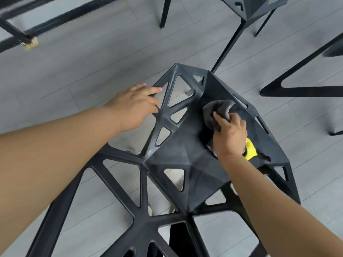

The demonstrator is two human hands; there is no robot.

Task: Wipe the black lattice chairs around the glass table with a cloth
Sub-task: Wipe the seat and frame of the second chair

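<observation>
Two hands: both are placed on one black lattice chair [178,145], which is seen from above and fills the middle of the view.
Left hand [135,106]: the fingers are kept straight and slightly spread, and are laid on the lattice bars at the seat's left rim; nothing is held.
Right hand [230,134]: the fingers are curled round a bunched cloth [217,112], which is pressed down onto the seat.
Cloth: grey on the outside, with yellow shown between the fingers and again under the heel of the right hand; it is found on the right half of the seat's solid panel, touching it.
Seat: dull pale streaks are seen along the left bars and over the faceted middle panel.
Second chair [254,8]: only partly seen at the top right, well apart from the first.
V-shaped black frame [306,91]: set on the floor at the right edge; what it belongs to cannot be told.
Dark bars [55,23]: blurred at the top left, with a small yellowish piece at one foot.
Floor [92,62]: grey planks are seen through the lattice openings.
</observation>
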